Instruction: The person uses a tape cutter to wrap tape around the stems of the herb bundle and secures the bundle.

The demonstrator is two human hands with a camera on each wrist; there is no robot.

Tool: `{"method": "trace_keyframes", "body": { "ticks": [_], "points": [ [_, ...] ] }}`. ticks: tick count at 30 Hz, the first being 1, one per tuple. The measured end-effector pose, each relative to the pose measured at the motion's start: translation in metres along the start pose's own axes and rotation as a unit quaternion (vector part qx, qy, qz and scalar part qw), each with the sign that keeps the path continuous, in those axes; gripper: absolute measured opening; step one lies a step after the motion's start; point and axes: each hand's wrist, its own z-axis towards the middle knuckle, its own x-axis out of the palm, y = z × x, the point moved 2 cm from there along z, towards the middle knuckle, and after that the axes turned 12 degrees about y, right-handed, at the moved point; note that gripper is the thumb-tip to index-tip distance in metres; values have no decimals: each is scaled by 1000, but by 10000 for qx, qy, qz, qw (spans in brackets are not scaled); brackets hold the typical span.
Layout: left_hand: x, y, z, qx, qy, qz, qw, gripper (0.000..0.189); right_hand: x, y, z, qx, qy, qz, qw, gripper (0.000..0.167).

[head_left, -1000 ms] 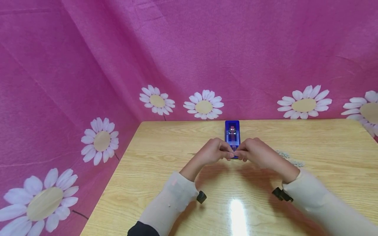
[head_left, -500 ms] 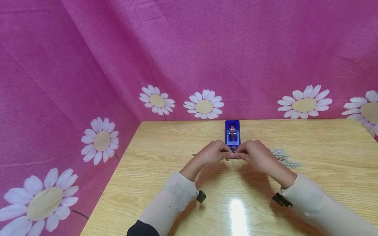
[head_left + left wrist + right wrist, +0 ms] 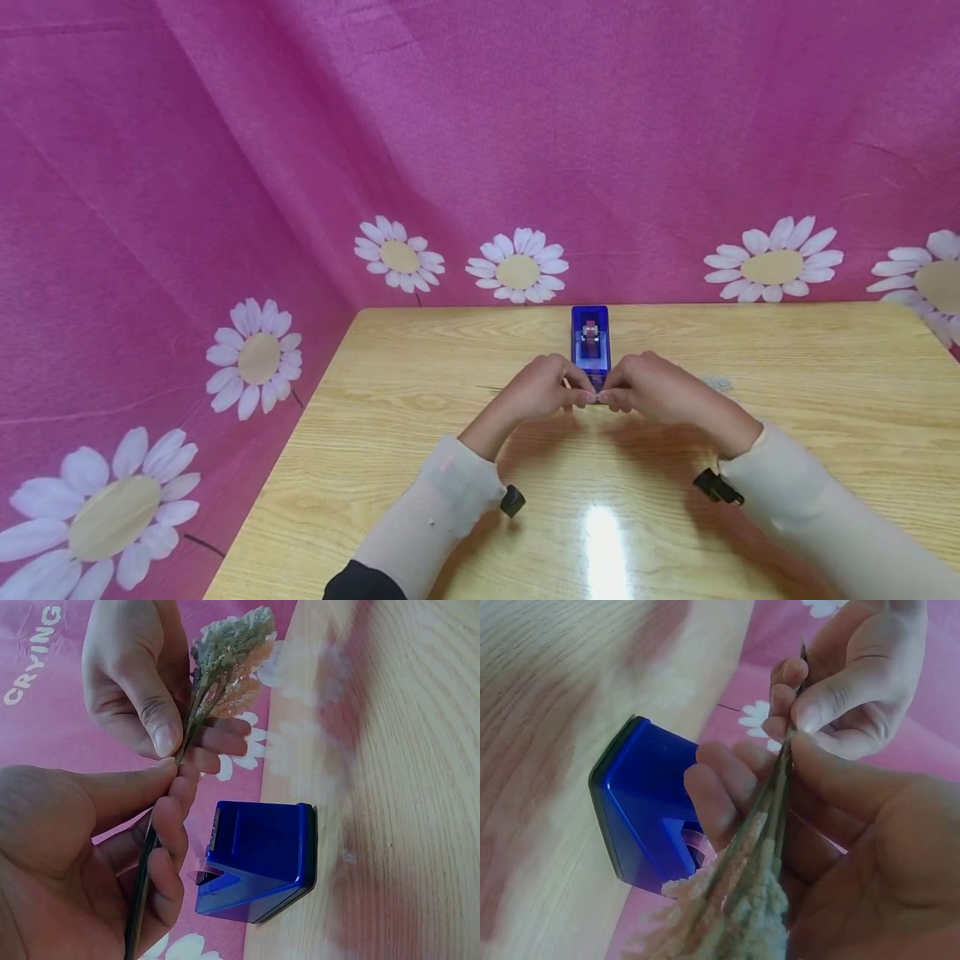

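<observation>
A small bunch of pale green and peach flowers [image 3: 232,656] on thin dark stems [image 3: 139,896] is held crosswise between two hands. My left hand [image 3: 547,387] pinches the stems between thumb and fingers, their lower ends running back along its palm. Right beside it, my right hand [image 3: 656,387] pinches the same stems closer to the blooms, thumb tips almost meeting. In the right wrist view the flower heads [image 3: 742,915] hang out past the right palm. Just beyond the fingers stands a blue tape dispenser [image 3: 592,342], its near end partly covered by the hands in the head view.
The wooden table [image 3: 420,358] ends at a pink cloth [image 3: 637,150] printed with white daisies, close behind the dispenser. A dark wrist-camera mount [image 3: 512,501] sits under the left sleeve, another [image 3: 717,487] under the right.
The bunch has turned between the fingers: more flowers showed beyond the right wrist half a second ago than now. The right hand dipped slightly, then came back up. The dispenser stayed put.
</observation>
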Motion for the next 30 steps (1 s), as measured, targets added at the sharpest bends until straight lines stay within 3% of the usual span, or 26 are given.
{"method": "trace_keyframes", "body": {
  "ticks": [7, 12, 19, 30],
  "points": [
    [0, 3, 0, 82, -107, -111, 9998, 8, 6, 2, 0, 199, -150, 124, 9996, 17],
    [1, 4, 1, 127, -16, -190, 9997, 14, 11, 4, -1, 403, -533, -141, 9977, 13],
    [2, 2, 1, 148, 33, 70, 9999, 18, 14, 6, -2, 495, -818, -467, 9943, 11],
    [5, 2, 3, -50, -288, 249, 9993, 11, -1, 5, 4, 322, 27, -512, 9982, 13]
  ]
}}
